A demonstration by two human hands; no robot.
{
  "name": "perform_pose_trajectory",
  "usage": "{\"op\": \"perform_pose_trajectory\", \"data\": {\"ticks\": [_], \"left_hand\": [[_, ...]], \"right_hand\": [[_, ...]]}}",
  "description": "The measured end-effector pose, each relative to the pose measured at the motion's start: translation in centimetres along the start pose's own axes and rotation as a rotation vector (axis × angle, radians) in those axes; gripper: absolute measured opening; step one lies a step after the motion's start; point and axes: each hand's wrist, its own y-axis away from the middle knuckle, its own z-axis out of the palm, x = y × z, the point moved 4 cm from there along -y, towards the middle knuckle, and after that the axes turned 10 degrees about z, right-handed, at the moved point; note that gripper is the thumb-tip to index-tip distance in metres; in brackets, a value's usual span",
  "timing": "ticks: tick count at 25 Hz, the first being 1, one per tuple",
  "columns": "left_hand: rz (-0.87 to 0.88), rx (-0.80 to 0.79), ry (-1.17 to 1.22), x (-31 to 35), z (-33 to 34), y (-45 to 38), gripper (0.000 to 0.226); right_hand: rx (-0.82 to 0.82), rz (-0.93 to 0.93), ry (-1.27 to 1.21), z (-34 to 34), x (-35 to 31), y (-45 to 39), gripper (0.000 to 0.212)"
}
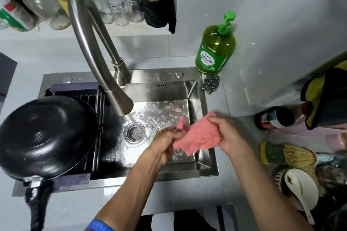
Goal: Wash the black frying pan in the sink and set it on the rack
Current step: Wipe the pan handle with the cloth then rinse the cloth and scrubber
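The black round frying pan [47, 135] lies bottom-up on the dark slatted drying rack [97, 103] that spans the left part of the stainless steel sink [202, 155], its wet underside beaded with drops and its black handle [34, 208] reaching toward the near counter edge. Neither hand touches it. Both hands are over the right part of the basin, grasping a pink fuzzy cloth [197, 137]: the left hand [165, 140] pinches the cloth's left edge with curled fingers, and the right hand [228, 135] grips its right side, so the cloth is stretched between them. A curved brushed-metal faucet [97, 52] arches over the sink and a thin stream of water [138, 125] falls from it onto the round drain strainer [134, 133], just left of the left hand. On the counter behind the sink's right corner stands a green pump bottle of dish soap [216, 48], with a steel wool scrubber [211, 81] just in front of it. A white bowl with a white spoon [300, 193] sits on the counter at the far right.
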Motion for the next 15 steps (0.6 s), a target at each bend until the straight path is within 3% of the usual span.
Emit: {"op": "perform_pose_trajectory", "data": {"ticks": [2, 5, 7, 9, 11, 13, 15], "left_hand": [[-0.09, 0.049, 0.016, -1.6, 0.2, -0.5, 0.05], [-0.138, -0.015, -0.048, -2.1, 1.8, -0.2, 0.032], [0.082, 0.052, -0.132, -0.9, 2.2, -0.5, 0.046], [0.435, -0.004, -0.226, 1.8, 3.0, -0.2, 0.07], [0.67, -0.147, -0.35, 3.8, 3.7, 0.4, 0.065], [0.864, -0.17, -0.546, 4.9, 4.0, 1.1, 0.05], [0.955, -0.138, -0.596, 5.4, 4.2, 1.3, 0.046]], "right_hand": [[0.099, -0.04, 0.032, -1.9, 1.3, -0.3, 0.011], [0.15, -0.045, 0.084, -3.7, 2.2, -0.3, 0.02], [0.132, -0.217, 0.132, -4.4, 1.0, 0.3, 0.033], [0.042, -0.49, 0.152, -4.8, -0.8, 1.4, 0.041], [-0.001, -0.584, 0.11, -5.4, -1.4, 1.8, 0.042], [-0.017, -0.582, 0.04, -5.7, -1.1, 1.3, 0.05], [-0.013, -0.547, -0.012, -5.5, -0.9, 0.8, 0.054]]}}
